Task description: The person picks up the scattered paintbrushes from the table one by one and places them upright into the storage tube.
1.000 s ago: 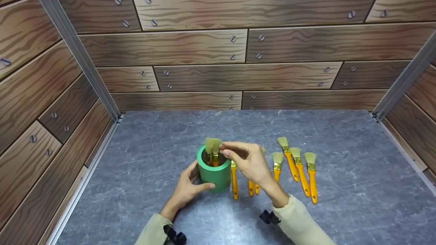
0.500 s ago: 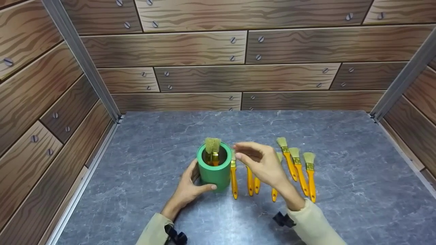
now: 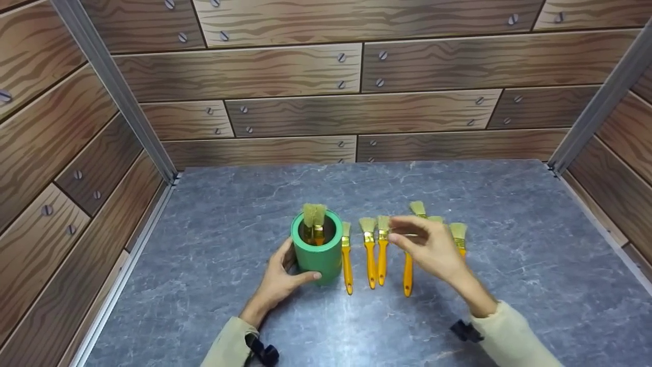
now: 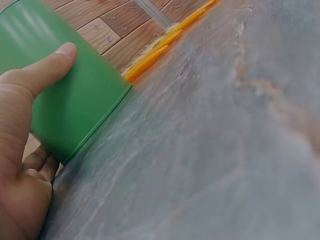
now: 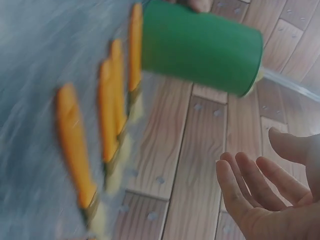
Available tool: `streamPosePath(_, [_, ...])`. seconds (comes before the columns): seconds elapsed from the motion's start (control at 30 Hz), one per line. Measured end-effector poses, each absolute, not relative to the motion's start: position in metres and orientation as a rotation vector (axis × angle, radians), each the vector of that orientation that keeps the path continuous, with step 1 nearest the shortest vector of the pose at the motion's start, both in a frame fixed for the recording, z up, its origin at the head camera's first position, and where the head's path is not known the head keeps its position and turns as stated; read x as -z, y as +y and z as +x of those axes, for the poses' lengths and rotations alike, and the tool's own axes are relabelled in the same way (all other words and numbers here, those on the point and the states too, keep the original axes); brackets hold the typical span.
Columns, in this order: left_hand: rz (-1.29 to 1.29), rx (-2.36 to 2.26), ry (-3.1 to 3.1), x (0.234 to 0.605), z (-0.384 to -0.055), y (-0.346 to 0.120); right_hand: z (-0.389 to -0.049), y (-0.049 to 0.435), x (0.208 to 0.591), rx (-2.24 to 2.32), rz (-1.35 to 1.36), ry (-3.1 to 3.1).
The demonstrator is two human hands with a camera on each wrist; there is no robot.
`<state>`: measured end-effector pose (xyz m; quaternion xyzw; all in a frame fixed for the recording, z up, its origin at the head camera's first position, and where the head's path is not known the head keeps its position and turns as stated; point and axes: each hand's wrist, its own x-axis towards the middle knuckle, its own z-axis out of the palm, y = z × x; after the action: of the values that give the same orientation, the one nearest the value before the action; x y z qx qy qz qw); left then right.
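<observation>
A green cylindrical cup [image 3: 318, 262] stands upright on the table, with paintbrushes [image 3: 314, 216] in it, bristles up above the rim. My left hand [image 3: 280, 280] holds the cup low down, thumb across its front and fingers round the far side, as the left wrist view shows with the hand [image 4: 25, 150]. To the right, my right hand [image 3: 430, 247] is in the air over the loose paintbrushes, partly hiding several of them. In the right wrist view that hand [image 5: 270, 195] has loosely bent fingers, thumb apart, and nothing in it.
Beside the cup lies one loose paintbrush [image 3: 347, 265], then a close pair with a left brush [image 3: 371, 260]. Another brush handle [image 3: 407, 275] shows below my right hand. Beyond are more bristle ends [image 3: 458, 234]. Wood-patterned walls [image 3: 295, 117] enclose the grey marbled table [image 3: 229, 204].
My right hand has let go of a paintbrush at the cup and moved right, over the loose brushes. My left hand keeps its hold on the cup.
</observation>
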<state>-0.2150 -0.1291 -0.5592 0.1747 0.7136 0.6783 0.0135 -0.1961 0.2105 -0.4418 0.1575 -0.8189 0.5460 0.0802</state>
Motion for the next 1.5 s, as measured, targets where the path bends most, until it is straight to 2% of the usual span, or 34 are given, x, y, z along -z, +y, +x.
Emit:
streamPosePath(0.83, [0.526,-2.109,2.226,0.56,-0.216,-0.128,-0.194,0.305,0.473,-1.2,0.299,-2.692])
streamPosePath(1.5, [0.521,-2.093,2.227,0.56,-0.214,-0.129,-0.202,0.344,0.498,-0.976,0.125,-2.93])
